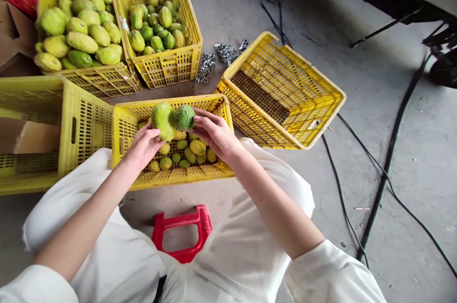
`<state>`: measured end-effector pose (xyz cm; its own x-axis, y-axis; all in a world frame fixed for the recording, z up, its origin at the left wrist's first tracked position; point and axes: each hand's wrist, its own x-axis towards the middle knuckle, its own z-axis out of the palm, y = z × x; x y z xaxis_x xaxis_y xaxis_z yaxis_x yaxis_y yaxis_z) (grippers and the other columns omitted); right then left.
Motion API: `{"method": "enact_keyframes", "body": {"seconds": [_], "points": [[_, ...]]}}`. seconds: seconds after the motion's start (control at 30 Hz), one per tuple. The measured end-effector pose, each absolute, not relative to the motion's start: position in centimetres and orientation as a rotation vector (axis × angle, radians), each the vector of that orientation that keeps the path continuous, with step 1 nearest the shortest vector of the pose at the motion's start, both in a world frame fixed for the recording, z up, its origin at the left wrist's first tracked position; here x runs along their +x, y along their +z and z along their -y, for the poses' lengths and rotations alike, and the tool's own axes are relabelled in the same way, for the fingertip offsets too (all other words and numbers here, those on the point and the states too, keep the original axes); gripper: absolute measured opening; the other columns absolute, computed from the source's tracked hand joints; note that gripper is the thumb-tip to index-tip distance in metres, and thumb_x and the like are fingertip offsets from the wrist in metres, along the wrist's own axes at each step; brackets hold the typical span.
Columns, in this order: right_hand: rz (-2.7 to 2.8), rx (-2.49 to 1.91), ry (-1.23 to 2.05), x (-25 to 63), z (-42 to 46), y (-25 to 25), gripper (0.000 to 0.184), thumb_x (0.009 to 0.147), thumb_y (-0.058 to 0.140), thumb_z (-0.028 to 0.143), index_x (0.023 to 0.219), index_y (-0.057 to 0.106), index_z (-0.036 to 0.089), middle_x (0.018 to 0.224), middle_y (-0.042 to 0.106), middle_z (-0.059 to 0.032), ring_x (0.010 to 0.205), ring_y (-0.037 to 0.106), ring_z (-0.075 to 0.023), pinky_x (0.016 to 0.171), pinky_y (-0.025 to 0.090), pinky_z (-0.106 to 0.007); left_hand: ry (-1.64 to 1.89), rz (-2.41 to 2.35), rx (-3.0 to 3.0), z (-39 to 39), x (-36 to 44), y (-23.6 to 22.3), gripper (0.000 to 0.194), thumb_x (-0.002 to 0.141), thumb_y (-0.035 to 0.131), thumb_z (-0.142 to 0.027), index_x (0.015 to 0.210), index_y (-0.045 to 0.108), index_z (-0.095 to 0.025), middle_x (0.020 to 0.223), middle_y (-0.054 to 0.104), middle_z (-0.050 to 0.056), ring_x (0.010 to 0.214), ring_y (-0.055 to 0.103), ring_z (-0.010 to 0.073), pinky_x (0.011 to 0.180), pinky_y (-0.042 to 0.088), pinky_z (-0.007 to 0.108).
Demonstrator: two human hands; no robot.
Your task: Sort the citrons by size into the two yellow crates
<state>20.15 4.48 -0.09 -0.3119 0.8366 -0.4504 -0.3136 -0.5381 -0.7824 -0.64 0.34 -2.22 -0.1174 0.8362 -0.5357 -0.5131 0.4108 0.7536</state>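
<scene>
Over the yellow crate (171, 180) between my knees, my left hand (144, 143) grips a large pale green citrus fruit (163, 120). Beside it, a smaller, darker green citrus fruit (184, 118) with bumpy skin is held in the fingers of my right hand (214, 134). The two fruits are side by side and look as if they touch. Below them, several small yellow-green fruits (195, 148) lie on the crate's floor; my hands and the held fruits hide part of them.
Behind stand a crate of large fruits (85, 32) and a crate of smaller ones (160, 22). A tilted yellow crate (282, 89) is at right, another crate (85, 127) with cardboard at left. A red stool (182, 219) is under me. Black cables (385, 170) cross the floor.
</scene>
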Motion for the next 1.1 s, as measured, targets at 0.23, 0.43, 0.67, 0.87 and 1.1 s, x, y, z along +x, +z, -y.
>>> {"method": "enact_keyframes", "body": {"seconds": [0.23, 0.43, 0.67, 0.87, 1.1], "points": [[0.739, -1.170, 1.900, 19.91, -4.34, -0.22, 0.067, 0.051, 0.108, 0.046, 0.109, 0.081, 0.023, 0.106, 0.082, -0.0026, 0.113, 0.076, -0.0237, 0.105, 0.065, -0.037, 1.145, -1.238, 0.418, -0.25, -0.26, -2.16, 0.035, 0.059, 0.088, -0.024, 0.089, 0.070, -0.022, 0.080, 0.074, -0.003, 0.083, 0.072, 0.0163, 0.086, 0.065, 0.032], [0.743, -1.171, 1.918, 20.31, -4.48, -0.50, 0.067, 0.056, 0.105, 0.039, 0.114, 0.074, 0.025, 0.099, 0.076, 0.0009, 0.102, 0.076, -0.0193, 0.096, 0.069, -0.035, 1.106, -1.250, 0.453, -0.25, -0.48, -2.34, 0.039, 0.060, 0.095, -0.032, 0.090, 0.072, -0.022, 0.091, 0.080, 0.002, 0.092, 0.076, 0.0199, 0.081, 0.064, 0.029], [0.788, -1.117, 2.000, 20.74, -4.52, -0.07, 0.055, 0.069, 0.092, 0.037, 0.117, 0.066, 0.030, 0.091, 0.072, 0.0065, 0.089, 0.075, -0.0159, 0.092, 0.070, -0.038, 1.105, -1.272, 0.429, -0.23, -0.64, -2.78, 0.048, 0.059, 0.102, -0.038, 0.094, 0.071, -0.023, 0.097, 0.082, 0.004, 0.094, 0.079, 0.0218, 0.075, 0.063, 0.027], [0.932, -1.193, 1.863, 20.16, -4.28, -0.74, 0.065, 0.061, 0.100, 0.047, 0.111, 0.062, 0.029, 0.100, 0.075, 0.0024, 0.099, 0.073, -0.0195, 0.091, 0.066, -0.034, 1.100, -1.242, 0.432, -0.18, -0.34, -2.07, 0.048, 0.061, 0.101, -0.035, 0.097, 0.072, -0.022, 0.097, 0.081, 0.002, 0.094, 0.079, 0.0218, 0.073, 0.063, 0.026], [0.989, -1.144, 1.802, 20.55, -4.48, -0.79, 0.068, 0.058, 0.103, 0.053, 0.111, 0.068, 0.030, 0.109, 0.070, 0.0007, 0.107, 0.069, -0.0195, 0.103, 0.061, -0.037, 1.118, -1.215, 0.405, -0.17, -0.58, -2.56, 0.036, 0.068, 0.093, -0.032, 0.094, 0.071, -0.020, 0.092, 0.080, 0.002, 0.083, 0.077, 0.0187, 0.072, 0.066, 0.027]]}}
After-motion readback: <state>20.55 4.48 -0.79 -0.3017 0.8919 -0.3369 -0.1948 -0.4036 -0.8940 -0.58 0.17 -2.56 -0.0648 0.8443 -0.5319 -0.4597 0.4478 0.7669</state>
